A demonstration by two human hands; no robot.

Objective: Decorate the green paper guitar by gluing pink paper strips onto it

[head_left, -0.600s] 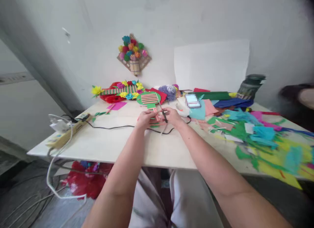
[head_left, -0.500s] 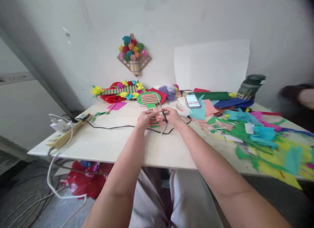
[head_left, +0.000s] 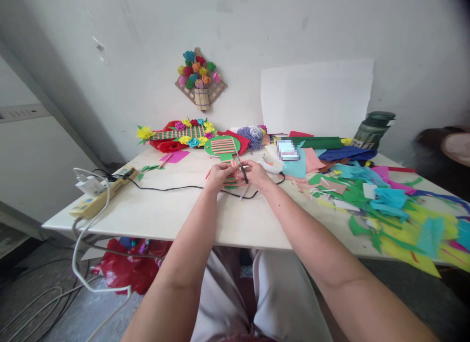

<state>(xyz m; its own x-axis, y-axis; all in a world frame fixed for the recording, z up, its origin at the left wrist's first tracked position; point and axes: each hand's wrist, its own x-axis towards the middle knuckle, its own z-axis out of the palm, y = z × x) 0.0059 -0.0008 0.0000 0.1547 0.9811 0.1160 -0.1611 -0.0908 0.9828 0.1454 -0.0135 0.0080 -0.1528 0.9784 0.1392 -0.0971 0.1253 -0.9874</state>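
My left hand [head_left: 221, 175] is closed on a pink rolled-paper stick [head_left: 232, 164], pinched at the fingertips. My right hand [head_left: 256, 175] is closed around what look like scissors [head_left: 243, 173], dark in the middle with a thin pale part pointing away from me. The two hands nearly meet, and the fingers partly hide both things. Just beyond them lies a green oval card piece [head_left: 209, 149] with a narrower neck, striped with pink sticks [head_left: 223, 146]. More green and pink pieces show under my hands.
A white glue gun [head_left: 270, 166] lies right of my hands; its black cord [head_left: 169, 188] runs to a power strip [head_left: 82, 209]. Coloured paper scraps [head_left: 389, 200] cover the right side. A flower-trimmed guitar shape [head_left: 179, 135], phone [head_left: 288, 150] and dark bottle [head_left: 372, 131] stand farther back.
The view has shifted slightly and become sharper. Both hands stay close together in nearly the same place, still holding the stick and the scissors.
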